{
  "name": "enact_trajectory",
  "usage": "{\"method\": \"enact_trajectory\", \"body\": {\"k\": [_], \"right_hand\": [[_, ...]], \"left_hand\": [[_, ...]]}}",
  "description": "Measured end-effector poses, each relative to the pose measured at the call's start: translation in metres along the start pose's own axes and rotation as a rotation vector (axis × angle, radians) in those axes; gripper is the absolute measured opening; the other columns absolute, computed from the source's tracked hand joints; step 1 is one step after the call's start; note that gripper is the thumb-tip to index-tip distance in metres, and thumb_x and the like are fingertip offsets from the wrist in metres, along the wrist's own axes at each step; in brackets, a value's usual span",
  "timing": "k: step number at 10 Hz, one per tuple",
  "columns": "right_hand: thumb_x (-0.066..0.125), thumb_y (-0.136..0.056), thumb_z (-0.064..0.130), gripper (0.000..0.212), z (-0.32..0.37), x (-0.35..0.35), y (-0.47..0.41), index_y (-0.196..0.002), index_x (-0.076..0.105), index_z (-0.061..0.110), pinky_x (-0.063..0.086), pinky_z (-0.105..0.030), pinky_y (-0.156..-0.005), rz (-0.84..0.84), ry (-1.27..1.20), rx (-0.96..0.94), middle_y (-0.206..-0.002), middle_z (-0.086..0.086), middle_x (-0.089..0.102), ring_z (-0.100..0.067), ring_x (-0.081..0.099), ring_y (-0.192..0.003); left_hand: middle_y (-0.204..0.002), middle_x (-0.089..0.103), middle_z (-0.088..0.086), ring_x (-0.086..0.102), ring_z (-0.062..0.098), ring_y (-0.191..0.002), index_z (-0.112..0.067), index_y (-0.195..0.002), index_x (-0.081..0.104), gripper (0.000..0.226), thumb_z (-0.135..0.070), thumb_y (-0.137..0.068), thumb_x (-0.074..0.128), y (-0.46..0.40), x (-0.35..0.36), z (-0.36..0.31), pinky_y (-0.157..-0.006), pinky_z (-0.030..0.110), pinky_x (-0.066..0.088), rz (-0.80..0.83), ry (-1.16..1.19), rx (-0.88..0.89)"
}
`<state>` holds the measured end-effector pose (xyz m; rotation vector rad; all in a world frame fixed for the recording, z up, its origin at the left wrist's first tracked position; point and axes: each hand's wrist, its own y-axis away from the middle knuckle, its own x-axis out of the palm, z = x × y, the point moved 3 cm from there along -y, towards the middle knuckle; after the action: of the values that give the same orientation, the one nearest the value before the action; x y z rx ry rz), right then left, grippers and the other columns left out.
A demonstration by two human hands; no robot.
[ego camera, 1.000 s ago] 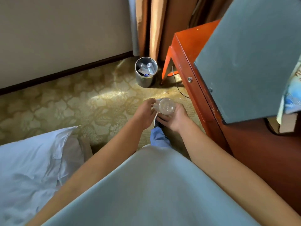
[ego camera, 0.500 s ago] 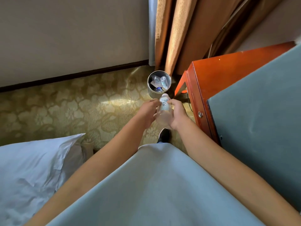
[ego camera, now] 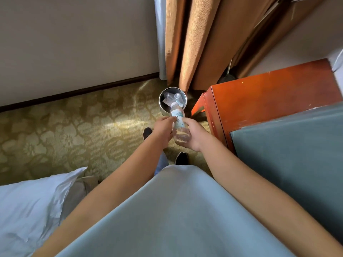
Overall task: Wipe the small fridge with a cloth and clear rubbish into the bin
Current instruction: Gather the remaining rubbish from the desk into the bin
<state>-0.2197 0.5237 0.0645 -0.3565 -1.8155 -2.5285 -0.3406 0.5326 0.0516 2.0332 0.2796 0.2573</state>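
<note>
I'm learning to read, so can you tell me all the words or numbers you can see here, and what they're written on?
Label on the plastic bottle, held in the left hand and right hand: a few dark characters, too small and blurred to read.
Rubbish inside the bin: no writing that can be made out.
Wooden cabinet, curtain, carpet: no words or numbers.

place: hotel-like bedroom | cues: bed linen [ego camera: 31,206], curtains [ego camera: 187,41], patterned carpet [ego camera: 61,130]
</note>
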Motion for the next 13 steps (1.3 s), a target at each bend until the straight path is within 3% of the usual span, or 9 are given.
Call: {"method": "enact_trajectory", "body": {"k": [3,5,6,7,9,10,11,12,13], "right_hand": [[0.048,-0.101,0.047,0.032,0.056,0.038,-0.052,-0.110,0.067,0.022,0.059,-0.040,-0.088,-0.144,0.007,0.097,-0.094,-0.005,0.073,-0.019,0.070,-0.082],[0.054,-0.101,0.039,0.029,0.091,0.057,-0.120,-0.115,0.067,0.017,0.060,-0.032,-0.068,-0.214,-0.153,0.122,-0.096,-0.009,0.074,-0.022,0.072,-0.083],[0.054,-0.101,0.035,0.027,0.099,0.056,-0.161,-0.117,0.067,0.017,0.062,-0.032,-0.070,-0.244,-0.141,0.144,-0.096,-0.008,0.073,-0.021,0.071,-0.084],[0.053,-0.100,0.037,0.029,0.099,0.052,-0.202,-0.114,0.066,0.016,0.063,-0.034,-0.067,-0.267,-0.126,0.198,-0.102,-0.011,0.073,-0.023,0.072,-0.089],[0.056,-0.098,0.037,0.026,0.093,0.045,-0.278,-0.109,0.068,0.016,0.063,-0.034,-0.069,-0.271,-0.153,0.282,-0.105,-0.009,0.073,-0.023,0.072,-0.094],[0.058,-0.098,0.038,0.027,0.093,0.042,-0.306,-0.110,0.068,0.017,0.063,-0.034,-0.069,-0.263,-0.213,0.282,-0.106,-0.009,0.074,-0.023,0.073,-0.096],[0.059,-0.098,0.037,0.029,0.097,0.040,-0.324,-0.114,0.069,0.015,0.063,-0.034,-0.071,-0.278,-0.280,0.268,-0.105,-0.010,0.074,-0.023,0.073,-0.091],[0.056,-0.101,0.035,0.032,0.100,0.040,-0.332,-0.124,0.061,0.014,0.062,-0.035,-0.072,-0.293,-0.345,0.261,-0.109,-0.011,0.064,-0.025,0.071,-0.085],[0.054,-0.103,0.029,0.030,0.099,0.041,-0.329,-0.131,0.056,0.018,0.063,-0.037,-0.078,-0.281,-0.343,0.256,-0.111,-0.009,0.058,-0.023,0.069,-0.086]], "left_hand": [[-0.114,0.071,0.021,0.071,0.025,-0.081,-0.007,-0.122,0.058,0.043,-0.027,-0.085,0.069,-0.080,-0.005,-0.064,-0.064,0.034,0.055,-0.002,-0.186,-0.116],[-0.086,0.065,0.011,0.062,0.026,-0.070,-0.011,-0.111,0.067,0.022,-0.014,-0.093,0.054,-0.142,0.000,-0.108,-0.059,0.032,0.047,0.002,-0.451,-0.133],[-0.087,0.060,0.004,0.058,0.023,-0.076,-0.008,-0.122,0.064,0.028,-0.012,-0.097,0.052,-0.182,0.002,-0.116,-0.075,0.038,0.051,0.028,-0.574,-0.129],[-0.114,0.064,0.009,0.062,0.026,-0.102,-0.004,-0.124,0.061,0.029,-0.006,-0.096,0.057,-0.216,0.009,-0.125,-0.089,0.032,0.048,0.057,-0.752,-0.072],[-0.129,0.064,0.008,0.063,0.025,-0.117,-0.012,-0.132,0.058,0.042,-0.016,-0.091,0.069,-0.298,0.014,-0.107,-0.077,0.027,0.049,0.068,-0.936,-0.143],[-0.127,0.062,0.002,0.062,0.021,-0.114,-0.015,-0.134,0.055,0.057,-0.008,-0.082,0.078,-0.319,0.014,-0.101,-0.089,0.026,0.048,0.079,-1.036,-0.071],[-0.137,0.059,0.010,0.063,0.019,-0.110,-0.011,-0.139,0.052,0.052,-0.015,-0.091,0.070,-0.337,0.020,-0.098,-0.079,0.021,0.053,0.051,-0.694,-0.245],[-0.146,0.054,0.014,0.060,0.027,-0.125,-0.012,-0.145,0.048,0.043,-0.021,-0.103,0.050,-0.352,0.025,-0.095,-0.052,0.014,0.045,0.034,-0.748,-0.096],[-0.141,0.058,0.014,0.062,0.021,-0.108,-0.013,-0.141,0.051,0.038,-0.018,-0.104,0.047,-0.354,0.027,-0.089,-0.058,0.018,0.045,0.079,-0.761,-0.101]]}}
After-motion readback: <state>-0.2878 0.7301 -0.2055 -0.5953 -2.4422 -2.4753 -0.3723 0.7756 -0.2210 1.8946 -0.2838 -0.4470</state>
